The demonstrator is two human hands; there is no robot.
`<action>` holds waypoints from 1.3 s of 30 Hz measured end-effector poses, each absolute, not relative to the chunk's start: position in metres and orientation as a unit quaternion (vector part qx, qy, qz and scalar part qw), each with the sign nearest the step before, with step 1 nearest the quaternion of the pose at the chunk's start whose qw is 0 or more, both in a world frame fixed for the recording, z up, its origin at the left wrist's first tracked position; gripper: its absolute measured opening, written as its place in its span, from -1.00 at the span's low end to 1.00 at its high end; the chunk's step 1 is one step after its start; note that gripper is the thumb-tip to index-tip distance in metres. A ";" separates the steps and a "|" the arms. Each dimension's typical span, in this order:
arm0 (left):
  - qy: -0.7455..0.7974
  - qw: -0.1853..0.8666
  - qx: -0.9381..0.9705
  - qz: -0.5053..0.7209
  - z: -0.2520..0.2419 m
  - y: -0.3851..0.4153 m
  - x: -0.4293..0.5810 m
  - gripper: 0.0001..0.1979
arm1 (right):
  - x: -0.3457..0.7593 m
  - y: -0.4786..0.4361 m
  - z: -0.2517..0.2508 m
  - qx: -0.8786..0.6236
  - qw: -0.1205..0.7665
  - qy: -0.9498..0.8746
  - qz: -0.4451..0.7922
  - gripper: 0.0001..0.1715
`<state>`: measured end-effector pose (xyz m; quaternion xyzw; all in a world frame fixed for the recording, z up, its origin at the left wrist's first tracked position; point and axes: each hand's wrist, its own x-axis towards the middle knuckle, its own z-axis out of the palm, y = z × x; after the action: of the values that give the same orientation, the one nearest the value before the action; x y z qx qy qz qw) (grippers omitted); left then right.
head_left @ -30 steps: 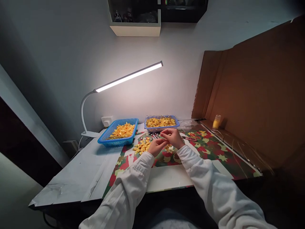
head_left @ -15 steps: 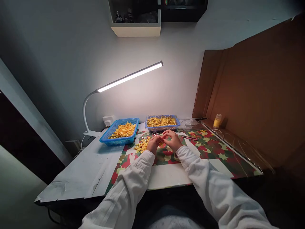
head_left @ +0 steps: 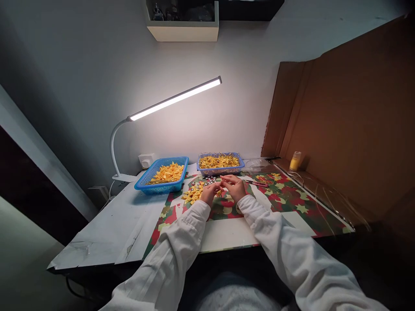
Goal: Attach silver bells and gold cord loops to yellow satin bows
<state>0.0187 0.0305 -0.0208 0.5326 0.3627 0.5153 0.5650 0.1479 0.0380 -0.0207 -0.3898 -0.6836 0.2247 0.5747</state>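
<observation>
My left hand (head_left: 210,193) and my right hand (head_left: 234,188) meet over the middle of the table, fingertips pinched close together. Whatever lies between the fingers is too small to make out. Just left of my left hand is a loose pile of small yellow folded pieces (head_left: 193,192). Small shiny silvery beads (head_left: 210,179) lie scattered beyond my fingertips. To the right of my right hand rests a slim tool with reddish handles (head_left: 258,183), perhaps scissors or snips.
A blue basket (head_left: 155,188) of flat yellow pieces stands back left, beside a lit desk lamp (head_left: 177,98). At the wall a purple-blue basket (head_left: 223,171) holds tangled gold strands. A small yellow-filled jar (head_left: 295,161) stands right, before a cardboard panel (head_left: 343,125).
My fingertips have shifted slightly against each other, with the hands still together in the same place. The view has tilted down a little.
</observation>
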 end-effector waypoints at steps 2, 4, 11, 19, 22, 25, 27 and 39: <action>0.362 0.545 0.565 0.502 -0.020 0.028 0.020 -0.68 | 0.149 0.040 -0.023 -0.395 0.569 -0.676 0.251 -0.74; 0.359 0.523 0.598 0.491 -0.020 0.026 0.021 -0.69 | 0.149 0.041 -0.025 -0.400 0.563 -0.669 0.273 -0.73; 0.348 0.450 0.676 0.469 -0.019 0.022 0.020 -0.70 | 0.151 0.042 -0.027 -0.410 0.536 -0.663 0.324 -0.73; 0.347 0.423 0.695 0.467 -0.019 0.020 0.020 -0.70 | 0.153 0.042 -0.023 -0.380 0.540 -0.676 0.327 -0.75; 0.349 0.424 0.701 0.456 -0.018 0.020 0.020 -0.72 | 0.154 0.041 -0.022 -0.369 0.533 -0.684 0.334 -0.77; 0.353 0.417 0.707 0.449 -0.019 0.019 0.020 -0.72 | 0.155 0.041 -0.021 -0.357 0.515 -0.697 0.349 -0.77; 0.356 0.408 0.711 0.448 -0.020 0.018 0.019 -0.72 | 0.156 0.042 -0.020 -0.348 0.498 -0.708 0.361 -0.75; 0.344 0.339 0.729 0.486 -0.023 0.015 0.025 -0.81 | 0.161 0.045 -0.017 -0.335 0.457 -0.736 0.371 -0.72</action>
<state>0.0250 0.0148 -0.0235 0.7290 0.3436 0.4855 0.3387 0.1615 0.0452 -0.0166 -0.3346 -0.7362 0.3707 0.4567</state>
